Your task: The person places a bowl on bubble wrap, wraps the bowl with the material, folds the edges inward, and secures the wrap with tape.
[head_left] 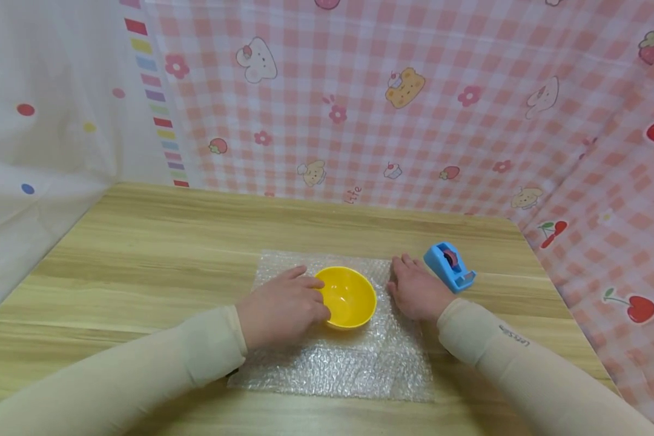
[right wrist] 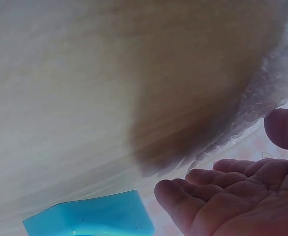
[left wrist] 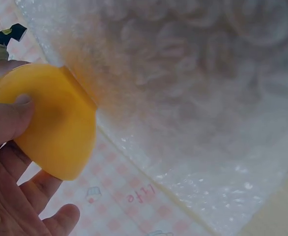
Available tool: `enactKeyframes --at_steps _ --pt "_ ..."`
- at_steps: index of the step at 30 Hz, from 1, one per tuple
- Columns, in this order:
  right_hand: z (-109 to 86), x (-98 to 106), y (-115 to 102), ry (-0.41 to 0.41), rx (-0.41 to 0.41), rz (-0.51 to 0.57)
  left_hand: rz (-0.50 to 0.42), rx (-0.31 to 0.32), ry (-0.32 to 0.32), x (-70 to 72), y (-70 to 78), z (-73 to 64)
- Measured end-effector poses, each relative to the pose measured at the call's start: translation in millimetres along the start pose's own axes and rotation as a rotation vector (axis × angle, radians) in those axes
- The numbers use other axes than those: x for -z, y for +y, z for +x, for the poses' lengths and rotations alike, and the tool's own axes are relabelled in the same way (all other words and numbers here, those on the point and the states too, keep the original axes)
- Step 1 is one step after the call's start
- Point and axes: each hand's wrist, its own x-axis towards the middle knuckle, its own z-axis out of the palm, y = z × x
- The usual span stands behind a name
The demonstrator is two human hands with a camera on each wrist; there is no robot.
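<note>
A glossy yellow bowl (head_left: 350, 297) stands upright on a sheet of clear bubble wrap (head_left: 354, 372). From its left side my left hand (head_left: 283, 307) grips it. The left wrist view shows the thumb against the outer wall of the bowl (left wrist: 58, 120), with other fingers by the rim. My right hand (head_left: 417, 292) lies at the right border of the wrap, its fingers extended and holding nothing. In the right wrist view, those fingers (right wrist: 208, 189) are beside the wrap's edge, and the blue tape dispenser (right wrist: 92, 216) is close by.
To the right of my right hand, the blue tape dispenser (head_left: 448, 267) with a reddish roll rests on the wood-grain table (head_left: 158, 266). A pink checked curtain (head_left: 327, 109) hangs along the back and right sides, and a white dotted one (head_left: 43, 145) on the left.
</note>
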Motion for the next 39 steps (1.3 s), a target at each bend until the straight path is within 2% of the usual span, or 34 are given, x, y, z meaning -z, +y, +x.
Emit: enactKeyframes --at_steps 5,10,25,39 --pt "0.5 0.3 -1.1 -0.015 -0.01 -0.011 0.024 -0.011 -0.009 -3.4 0.9 0.1" --pt "0.6 -0.1 -1.0 -0.029 -0.034 -0.017 0.046 -0.043 0.025 -7.6 0.0 -0.3" --pt "1.4 2.4 -1.7 -0.023 -0.041 0.035 0.017 -0.05 0.016 -8.4 0.2 0.9" --pt "3.5 0.9 -1.8 0.055 -0.018 0.068 0.017 -0.051 -0.002 -6.4 1.4 0.9"
